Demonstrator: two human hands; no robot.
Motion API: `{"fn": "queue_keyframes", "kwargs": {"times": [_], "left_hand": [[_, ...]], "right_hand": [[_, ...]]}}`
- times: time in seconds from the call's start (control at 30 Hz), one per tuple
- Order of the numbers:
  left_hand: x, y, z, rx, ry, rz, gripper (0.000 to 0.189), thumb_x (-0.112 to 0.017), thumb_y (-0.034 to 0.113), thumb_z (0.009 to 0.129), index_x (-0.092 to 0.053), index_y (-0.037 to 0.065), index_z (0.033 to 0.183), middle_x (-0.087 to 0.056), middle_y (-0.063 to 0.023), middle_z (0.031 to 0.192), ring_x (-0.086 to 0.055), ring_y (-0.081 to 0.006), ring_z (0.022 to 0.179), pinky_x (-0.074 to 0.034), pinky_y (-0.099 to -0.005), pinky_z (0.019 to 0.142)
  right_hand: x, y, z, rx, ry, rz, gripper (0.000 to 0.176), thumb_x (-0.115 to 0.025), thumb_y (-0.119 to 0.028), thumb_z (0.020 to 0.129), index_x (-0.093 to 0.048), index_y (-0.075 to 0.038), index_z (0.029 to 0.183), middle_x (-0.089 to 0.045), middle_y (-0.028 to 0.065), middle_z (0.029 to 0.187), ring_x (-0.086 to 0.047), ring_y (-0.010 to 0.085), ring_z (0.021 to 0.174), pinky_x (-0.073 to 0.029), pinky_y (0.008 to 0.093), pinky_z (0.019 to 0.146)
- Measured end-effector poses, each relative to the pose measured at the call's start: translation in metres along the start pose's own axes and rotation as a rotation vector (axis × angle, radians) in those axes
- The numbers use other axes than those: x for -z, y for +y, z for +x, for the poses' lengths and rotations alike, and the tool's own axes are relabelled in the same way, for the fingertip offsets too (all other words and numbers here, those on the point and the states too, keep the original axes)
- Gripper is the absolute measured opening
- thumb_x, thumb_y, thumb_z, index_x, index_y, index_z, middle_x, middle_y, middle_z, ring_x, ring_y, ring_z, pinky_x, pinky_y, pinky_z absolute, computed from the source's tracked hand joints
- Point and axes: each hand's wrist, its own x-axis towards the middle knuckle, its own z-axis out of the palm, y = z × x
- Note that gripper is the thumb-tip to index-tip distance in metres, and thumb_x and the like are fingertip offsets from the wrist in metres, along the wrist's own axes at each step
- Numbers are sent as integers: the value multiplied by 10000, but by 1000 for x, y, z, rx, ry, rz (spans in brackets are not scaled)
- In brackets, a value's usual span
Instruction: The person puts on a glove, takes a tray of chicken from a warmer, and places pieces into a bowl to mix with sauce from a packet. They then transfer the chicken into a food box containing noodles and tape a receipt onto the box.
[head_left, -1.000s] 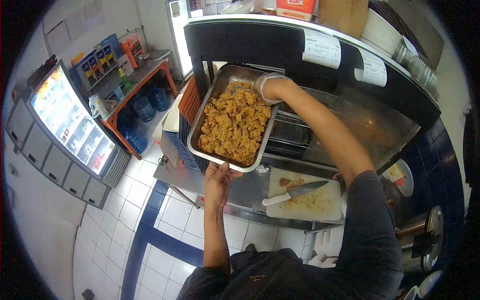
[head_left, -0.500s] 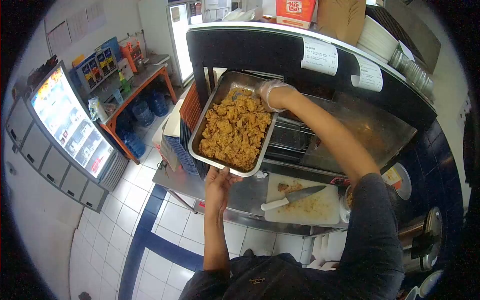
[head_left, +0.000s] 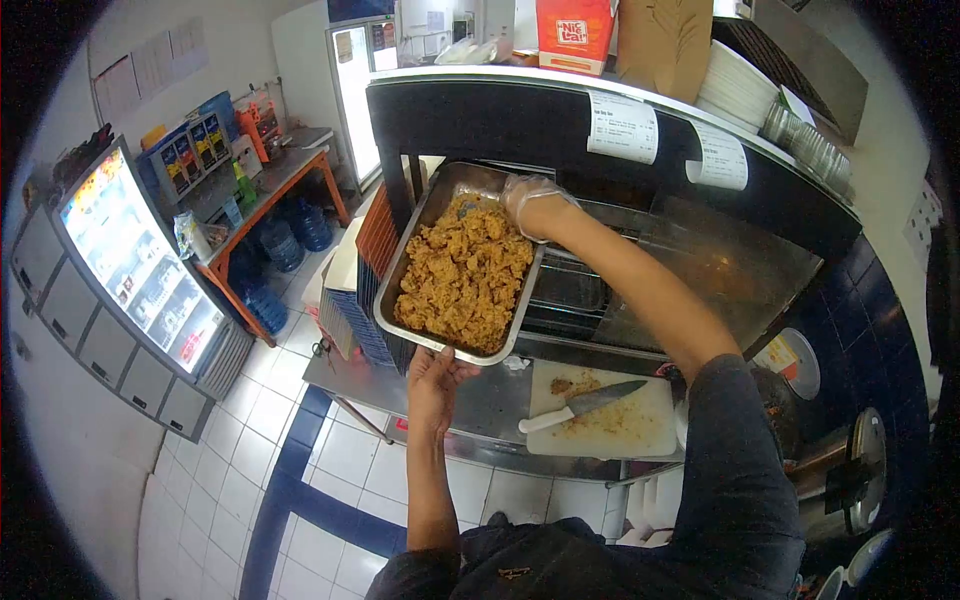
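A deep stainless steel tray (head_left: 528,300) heaped with golden-brown fried chicken pieces (head_left: 465,275) is held over the counter, near the left end of the shelving unit. My left hand (head_left: 435,375) grips the near rim, thumb on the edge and fingers underneath. At the far right corner, my right hand (head_left: 537,207), in a clear plastic glove, is closed at the rim; its fingertips are partly hidden. A greyish object (head_left: 467,207) shows among the chicken at the far end. To the right, a white-handled knife (head_left: 582,405) lies on a white cutting board (head_left: 640,430) with crumbs.
Behind the tray stands a black-fronted unit with wire racks (head_left: 570,285) and two paper receipts (head_left: 622,128). A red box (head_left: 577,35) sits on top. Stacked folded cartons (head_left: 355,315) flank the tray's left. A large metal pot (head_left: 850,475) stands at right.
The view has shifted slightly, so the counter and unit appear a little lower and further left. Both hands keep their places on the tray.
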Motion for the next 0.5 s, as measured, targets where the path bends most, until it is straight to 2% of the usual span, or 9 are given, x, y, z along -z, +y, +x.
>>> {"fn": "queue_keyframes", "kwargs": {"times": [0.03, 0.1, 0.13, 0.2, 0.3, 0.4, 0.5], "left_hand": [[0, 0, 0, 4, 7, -1, 291, -467, 102, 961, -460, -17, 1226, -634, -145, 1091, -664, -225, 849, -551, -355, 715], [-4, 2, -1, -1, 18, -3, 290, -467, 99, 960, -460, -18, 1225, -635, -143, 1091, -665, -225, 844, -553, -355, 716], [-5, 2, -2, -2, 22, -3, 289, -467, 97, 960, -461, -18, 1225, -635, -140, 1091, -665, -225, 839, -555, -356, 718], [0, 0, -1, 3, 9, -2, 289, -465, 96, 960, -462, -17, 1226, -635, -140, 1094, -666, -225, 838, -557, -357, 719], [-1, 1, -1, 12, -2, -2, 290, -463, 94, 960, -462, -17, 1228, -634, -140, 1100, -668, -225, 835, -560, -359, 721], [-4, 3, -1, 14, 6, 12, 290, -459, 93, 961, -461, -18, 1229, -635, -141, 1100, -669, -224, 835, -561, -358, 721], [-2, 2, -1, 8, 0, 14, 287, -458, 92, 961, -463, -20, 1226, -638, -140, 1088, -670, -223, 834, -560, -356, 718]], "right_hand": [[9, -2, -5, 6, -1, 1, 263, -581, -8, 793, -636, 82, 1033, -658, 264, 1024, -664, 380, 955, -551, 426, 771], [40, -7, -18, 45, -166, -72, 356, -636, -170, 814, -607, 97, 1048, -648, 265, 1050, -655, 366, 979, -545, 396, 794], [41, -8, -16, 47, -167, -71, 356, -636, -170, 814, -607, 97, 1048, -648, 265, 1050, -655, 366, 979, -545, 396, 794], [43, -9, -12, -3, -290, 16, 268, -630, -129, 794, -653, 90, 949, -661, 271, 984, -673, 360, 931, -547, 398, 761], [40, -11, -11, -86, -265, 101, 227, -616, -81, 774, -667, 95, 908, -671, 265, 924, -680, 357, 902, -547, 411, 736], [27, -8, -3, -23, -248, 66, 231, -619, -76, 773, -676, 76, 937, -668, 264, 965, -677, 359, 909, -545, 413, 753], [19, -6, 6, -52, -247, 80, 246, -612, -74, 781, -680, 36, 991, -667, 239, 1015, -670, 358, 938, -541, 413, 778]]}}
